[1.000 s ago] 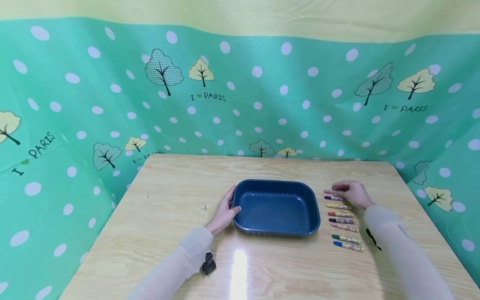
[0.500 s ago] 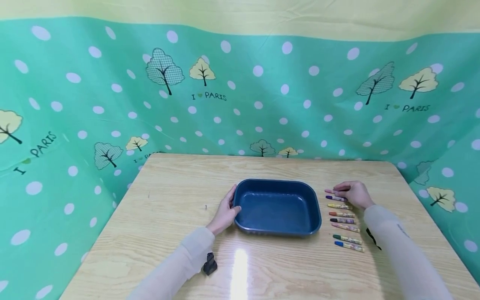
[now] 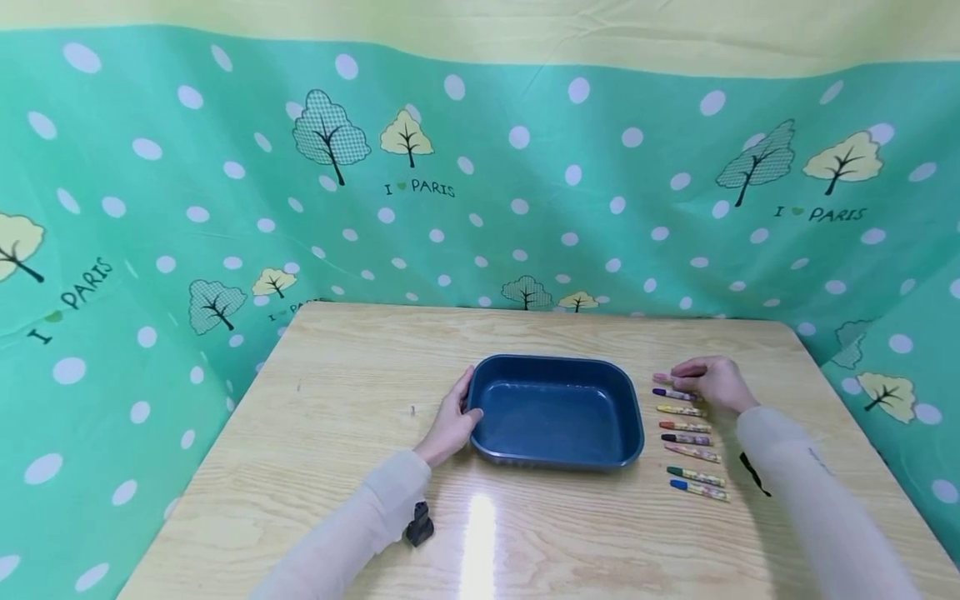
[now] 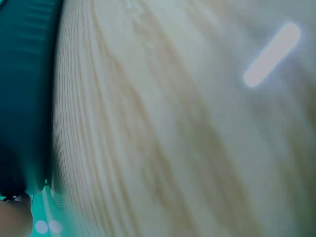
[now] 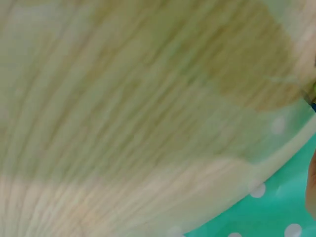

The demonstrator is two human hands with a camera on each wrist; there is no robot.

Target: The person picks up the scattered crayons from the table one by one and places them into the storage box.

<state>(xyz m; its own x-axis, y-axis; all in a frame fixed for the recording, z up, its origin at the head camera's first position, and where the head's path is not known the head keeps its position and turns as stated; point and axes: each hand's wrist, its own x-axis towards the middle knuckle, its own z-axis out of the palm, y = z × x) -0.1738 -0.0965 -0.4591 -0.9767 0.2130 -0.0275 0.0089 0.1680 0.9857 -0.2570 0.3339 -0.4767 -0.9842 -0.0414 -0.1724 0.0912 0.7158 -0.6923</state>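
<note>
My left hand grips the left wall of a dark blue rectangular tray, its thumb over the rim and the other fingers along the outside. In the left wrist view the tray's side fills the left edge, with a fingertip at its lower end. At the far end of a column of crayons, my right hand pinches a pink crayon; the fingers hide its other end. Nearest below it lies a purple-tipped crayon. In the right wrist view only edges of the hand show at right.
Toward me lie several more crayons, among them yellow, orange, green and blue. A small black object is by the left sleeve, a black strap by the right. A green curtain hangs behind the wooden table.
My right hand has shifted slightly to the right, still pinching the pink crayon. The left hand keeps its grip, and the tray stays in place. The whole view has shifted a little.
</note>
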